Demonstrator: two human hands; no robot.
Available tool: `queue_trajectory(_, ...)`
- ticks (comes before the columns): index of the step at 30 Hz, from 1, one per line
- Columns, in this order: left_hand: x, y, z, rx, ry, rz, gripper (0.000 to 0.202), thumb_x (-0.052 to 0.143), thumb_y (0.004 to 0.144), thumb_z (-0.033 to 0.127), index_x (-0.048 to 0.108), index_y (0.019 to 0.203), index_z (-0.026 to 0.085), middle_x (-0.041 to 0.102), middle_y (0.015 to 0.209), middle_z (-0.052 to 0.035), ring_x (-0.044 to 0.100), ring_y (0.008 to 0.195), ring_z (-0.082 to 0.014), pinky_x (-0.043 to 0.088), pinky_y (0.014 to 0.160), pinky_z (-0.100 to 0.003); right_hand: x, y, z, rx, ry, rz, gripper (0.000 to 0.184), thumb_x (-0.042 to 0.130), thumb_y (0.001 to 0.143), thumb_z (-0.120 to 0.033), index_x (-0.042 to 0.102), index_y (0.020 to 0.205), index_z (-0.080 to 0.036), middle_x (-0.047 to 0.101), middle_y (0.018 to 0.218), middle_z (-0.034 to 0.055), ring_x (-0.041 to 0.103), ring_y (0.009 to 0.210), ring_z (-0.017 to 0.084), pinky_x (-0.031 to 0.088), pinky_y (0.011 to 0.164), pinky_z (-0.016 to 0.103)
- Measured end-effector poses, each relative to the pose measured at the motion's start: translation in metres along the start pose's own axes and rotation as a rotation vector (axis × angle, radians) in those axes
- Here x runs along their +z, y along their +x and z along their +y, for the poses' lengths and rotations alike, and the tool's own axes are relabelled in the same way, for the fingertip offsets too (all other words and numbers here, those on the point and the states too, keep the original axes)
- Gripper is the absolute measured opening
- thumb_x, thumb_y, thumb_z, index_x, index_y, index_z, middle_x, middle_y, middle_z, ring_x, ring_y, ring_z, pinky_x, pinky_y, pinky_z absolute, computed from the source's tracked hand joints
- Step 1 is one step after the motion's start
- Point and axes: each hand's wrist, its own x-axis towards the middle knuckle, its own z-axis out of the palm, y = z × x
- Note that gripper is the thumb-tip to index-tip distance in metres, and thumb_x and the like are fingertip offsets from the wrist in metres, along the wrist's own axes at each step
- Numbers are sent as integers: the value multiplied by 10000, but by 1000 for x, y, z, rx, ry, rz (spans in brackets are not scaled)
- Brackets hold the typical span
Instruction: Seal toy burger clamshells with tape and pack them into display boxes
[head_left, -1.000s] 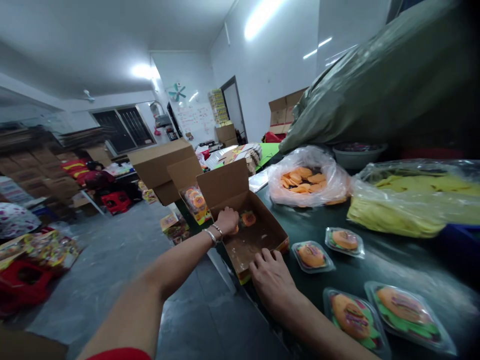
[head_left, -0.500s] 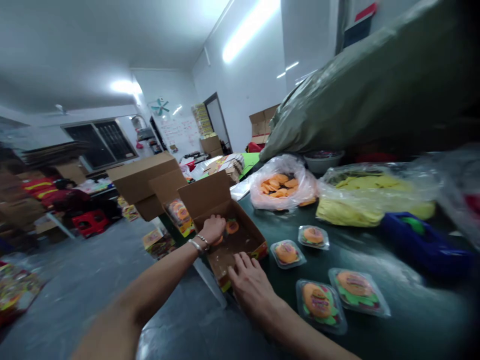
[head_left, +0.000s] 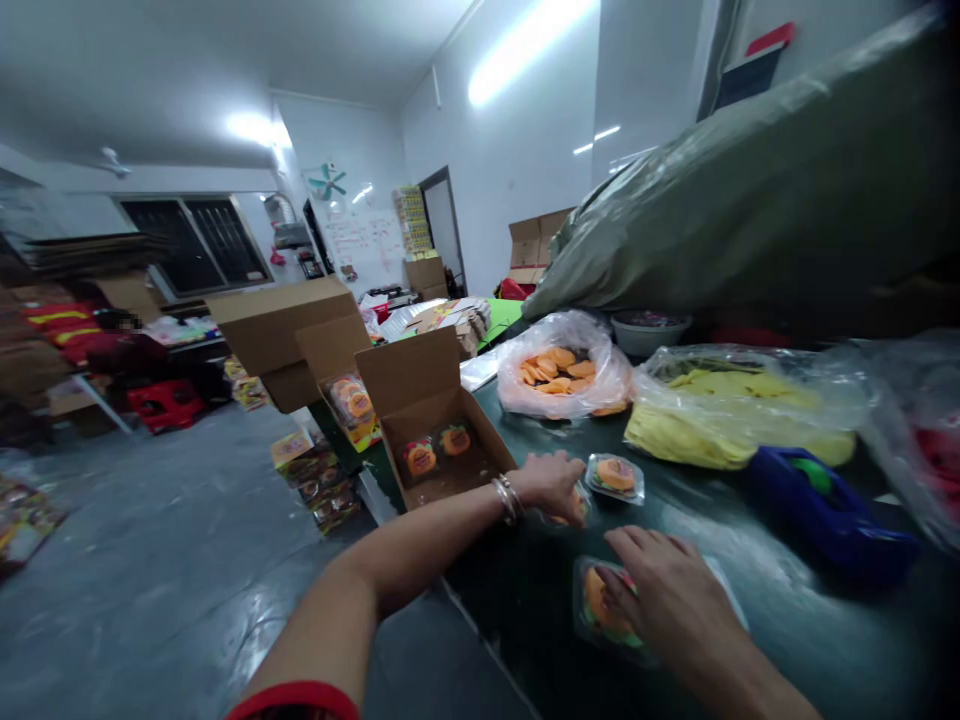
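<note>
My left hand (head_left: 553,483), with bracelets on the wrist, curls over a small clear burger-candy pack (head_left: 564,510) on the dark green table (head_left: 757,560). My right hand (head_left: 664,595) lies on a larger burger-candy pack (head_left: 600,608) nearer to me, fingers bent over it. Another small pack (head_left: 615,475) sits just right of my left hand. The open cardboard box (head_left: 442,440) at the table's left corner holds two small packs (head_left: 436,450).
A plastic bag of orange pieces (head_left: 566,375) and a bag of yellow pieces (head_left: 735,415) lie behind. A blue object (head_left: 825,510) rests to the right. A big grey-green sack (head_left: 750,200) looms above. Cartons (head_left: 281,330) and candy boxes (head_left: 315,475) stand on the floor to the left.
My left hand left the box, where two packs now lie, and came right onto a small pack. My right hand moved off the box edge onto a larger pack.
</note>
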Motion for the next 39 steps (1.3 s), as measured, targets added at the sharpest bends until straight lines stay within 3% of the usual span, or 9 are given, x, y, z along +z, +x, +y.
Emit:
queue_trajectory(3,-36,-11,-19,-94,229,129,349,563,913,330,541,1218,163,571,1226,-97,595,1040,-234,517,870,-448,9,15,-5,-48,31,162,208,589,838,-183,644,1036,-154,660,1127,153,598,1019,322,424,852,444)
queue_trajectory(6,-57,-24,-43,-198,423,241,432,597,880,385,524,1237,154,538,1269,-125,537,1132,-284,442,952,-521,15,31,-32,-152,75,155,203,573,825,-135,644,1013,-162,655,1136,142,586,1033,305,428,854,421)
queue_trajectory(11,-31,-32,-83,-223,595,239,426,614,858,413,555,1185,146,552,1241,-121,504,1162,-297,381,994,-542,21,43,-54,-208,94,40,164,591,812,-140,663,950,-192,684,1033,83,595,999,275,419,888,423)
queue_trajectory(16,4,-26,-111,-165,515,201,406,586,875,386,541,1209,160,510,1302,-114,468,1200,-294,349,1015,-528,22,64,11,3,-62,49,172,550,859,-215,657,992,-192,658,1101,118,565,1064,298,408,906,451)
queue_trajectory(20,-5,-26,-119,-120,305,253,512,659,795,400,543,1216,132,483,1365,-173,365,1293,-341,258,1078,-485,40,99,60,173,-98,36,577,660,774,-340,497,1302,-177,489,1356,207,437,1236,398,441,852,524)
queue_trajectory(23,-32,-30,-118,-147,106,386,455,511,895,400,488,1277,155,452,1414,-156,341,1320,-319,270,1082,-462,63,119,73,227,-75,-19,761,726,680,-396,441,1357,-195,483,1351,214,480,1178,426,477,745,536)
queue_trajectory(27,-59,-37,-103,-182,-223,483,412,203,996,308,432,1308,166,555,1294,-135,529,1145,-228,461,911,-364,77,126,81,223,-50,-34,520,699,676,-252,589,1182,-204,596,1166,170,560,1042,398,474,710,499)
queue_trajectory(32,-32,-35,-63,-95,-639,261,303,497,914,359,579,1104,136,657,972,-88,641,791,-156,521,624,-241,54,116,70,142,2,102,548,645,703,-128,523,1237,-109,613,1115,199,582,1014,340,472,810,454)
queue_trajectory(39,-4,-55,-33,111,-1053,13,715,732,690,560,491,1250,185,607,1111,-114,646,824,-177,536,662,-279,11,103,-14,-258,148,274,859,719,712,-225,264,1439,-181,440,1436,104,356,1331,257,340,1084,388)
